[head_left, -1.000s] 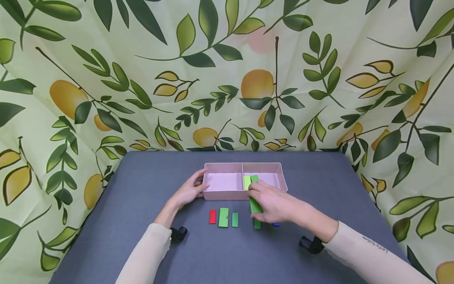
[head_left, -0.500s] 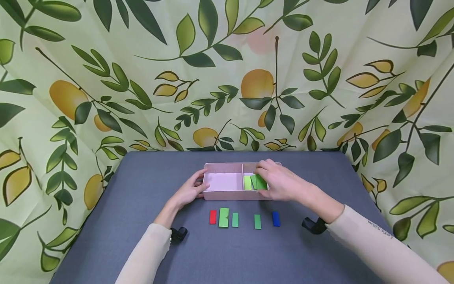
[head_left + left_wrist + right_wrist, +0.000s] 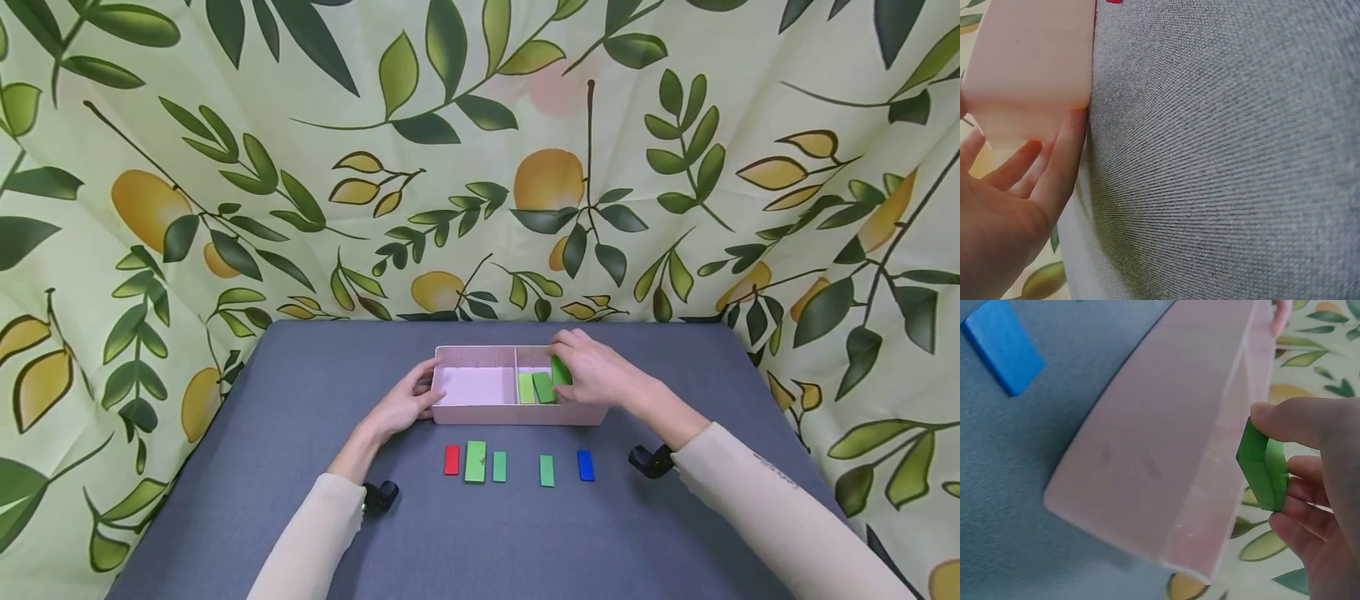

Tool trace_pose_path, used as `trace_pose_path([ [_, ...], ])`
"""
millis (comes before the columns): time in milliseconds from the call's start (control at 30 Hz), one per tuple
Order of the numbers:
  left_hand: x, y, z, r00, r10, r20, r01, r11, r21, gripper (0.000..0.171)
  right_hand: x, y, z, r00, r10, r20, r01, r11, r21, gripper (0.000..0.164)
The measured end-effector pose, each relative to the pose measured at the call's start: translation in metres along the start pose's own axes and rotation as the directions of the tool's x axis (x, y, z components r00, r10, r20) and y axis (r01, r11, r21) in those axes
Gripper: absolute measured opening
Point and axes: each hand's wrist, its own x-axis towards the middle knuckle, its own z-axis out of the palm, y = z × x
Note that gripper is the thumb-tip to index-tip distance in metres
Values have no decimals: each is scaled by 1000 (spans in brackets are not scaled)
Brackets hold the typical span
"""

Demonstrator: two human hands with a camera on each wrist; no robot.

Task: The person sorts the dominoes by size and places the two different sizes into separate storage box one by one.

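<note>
My left hand [image 3: 400, 408] grips the left end of a pink two-compartment box [image 3: 480, 414], with fingers against its end wall [image 3: 1022, 125] in the left wrist view. Above the box's right compartment, my right hand [image 3: 600, 371] pinches a green block [image 3: 1263, 465] between thumb and fingertips, tilted at the rim level. Inside that compartment lie a light green block [image 3: 527, 388] and a green block [image 3: 544, 387], side by side near the divider. Nothing shows in the left compartment [image 3: 480, 385].
In front of the box a row of flat blocks lies on the grey cloth: red [image 3: 452, 460], light green [image 3: 476, 462], small green [image 3: 499, 467], another small green [image 3: 547, 471] and blue [image 3: 586, 466]. A leaf-patterned curtain [image 3: 465, 167] hangs behind the table.
My right hand has carried the green block from in front of the box up over its right compartment, then slightly right and tilted it. My left hand has stayed on the box end.
</note>
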Motion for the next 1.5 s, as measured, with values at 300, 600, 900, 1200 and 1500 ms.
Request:
trace_pose_path([
  [300, -1, 3, 1, 1000, 0, -9, 0, 1000, 12, 65, 3, 15, 24, 994, 60, 87, -61, 998, 6, 53],
  [600, -2, 5, 6, 1000, -1, -12, 1, 1000, 23, 64, 3, 22, 36, 973, 100, 210, -98, 995, -18, 44],
  [900, -1, 5, 8, 1000, 5, -25, -4, 1000, 22, 64, 5, 22, 42, 959, 111, 262, -125, 991, 37, 46],
  [1200, -1, 5, 8, 999, -4, -36, 6, 999, 34, 64, 4, 25, 44, 959, 128, 253, -155, 984, 92, 42],
  [1500, -3, 3, 2, 999, 1, -39, 0, 999, 44, 63, 7, 13, 27, 985, 81, 153, -85, 996, 16, 41],
])
